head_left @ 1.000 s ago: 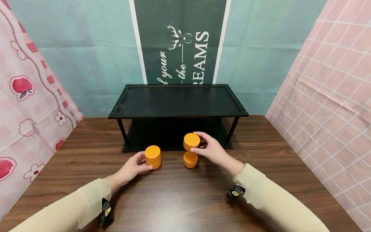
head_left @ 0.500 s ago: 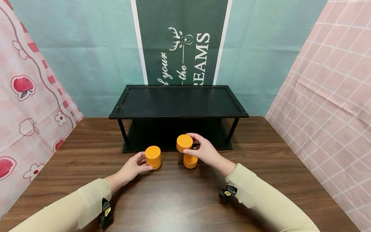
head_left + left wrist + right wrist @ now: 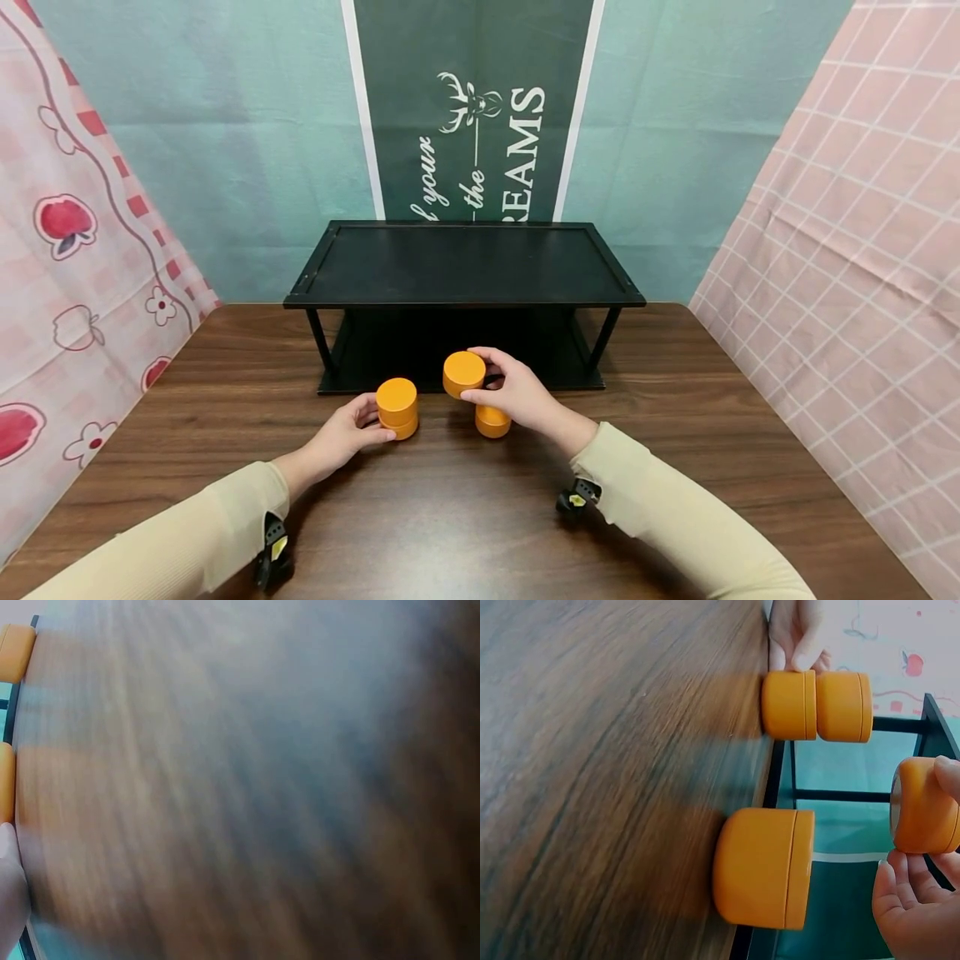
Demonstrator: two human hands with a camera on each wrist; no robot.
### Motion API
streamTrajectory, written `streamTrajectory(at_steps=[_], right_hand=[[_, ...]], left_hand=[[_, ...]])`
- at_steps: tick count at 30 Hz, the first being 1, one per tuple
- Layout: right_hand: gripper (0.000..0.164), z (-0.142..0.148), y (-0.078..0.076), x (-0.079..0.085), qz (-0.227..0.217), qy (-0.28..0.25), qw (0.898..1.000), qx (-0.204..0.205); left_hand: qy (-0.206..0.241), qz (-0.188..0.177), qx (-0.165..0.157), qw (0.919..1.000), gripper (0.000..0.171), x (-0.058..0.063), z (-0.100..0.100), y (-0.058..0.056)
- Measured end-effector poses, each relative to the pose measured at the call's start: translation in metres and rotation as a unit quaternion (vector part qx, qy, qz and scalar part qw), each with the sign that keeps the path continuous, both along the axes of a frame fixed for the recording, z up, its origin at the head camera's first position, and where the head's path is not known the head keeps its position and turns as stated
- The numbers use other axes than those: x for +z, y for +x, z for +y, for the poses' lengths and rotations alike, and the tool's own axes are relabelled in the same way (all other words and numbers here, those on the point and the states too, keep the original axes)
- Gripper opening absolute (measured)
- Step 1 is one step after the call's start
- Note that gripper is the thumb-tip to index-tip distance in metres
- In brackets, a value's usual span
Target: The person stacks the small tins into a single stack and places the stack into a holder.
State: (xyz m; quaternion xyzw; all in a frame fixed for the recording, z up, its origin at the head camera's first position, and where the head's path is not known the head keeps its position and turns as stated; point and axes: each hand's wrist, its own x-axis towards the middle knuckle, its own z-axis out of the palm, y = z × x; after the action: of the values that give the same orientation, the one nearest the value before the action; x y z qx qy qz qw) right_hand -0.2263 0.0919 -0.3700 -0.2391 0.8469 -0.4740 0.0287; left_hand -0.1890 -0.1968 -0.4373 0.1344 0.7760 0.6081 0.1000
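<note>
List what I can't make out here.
Head view: top of the single container, mostly hidden by the held container and right hand.
Left wrist view: most of the left hand, cut off at the left edge; table blurred.
Right wrist view: held container's top end, cut off at the right edge.

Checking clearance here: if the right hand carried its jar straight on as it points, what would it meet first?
Probably the black shelf, ahead and left; the right hand seems lined up to clear the stacked orange jars, though depth is unclear.
</note>
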Motion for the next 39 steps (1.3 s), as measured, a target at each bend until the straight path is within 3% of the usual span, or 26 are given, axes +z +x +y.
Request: streamTrajectory(at_steps=[19, 39], right_hand=[[0.061, -0.029, 0.003, 0.001, 0.010, 0.000, 0.999, 0.031], [0.061, -0.053, 0.001, 0.001, 0.021, 0.002, 0.998, 0.064]], left_hand=[[0.019, -0.009, -0.003, 0.9998, 0.057, -0.002, -0.002, 0.001], [0.008, -0.013, -0.009, 0.9998, 0.059, -0.001, 0.000, -0.001]])
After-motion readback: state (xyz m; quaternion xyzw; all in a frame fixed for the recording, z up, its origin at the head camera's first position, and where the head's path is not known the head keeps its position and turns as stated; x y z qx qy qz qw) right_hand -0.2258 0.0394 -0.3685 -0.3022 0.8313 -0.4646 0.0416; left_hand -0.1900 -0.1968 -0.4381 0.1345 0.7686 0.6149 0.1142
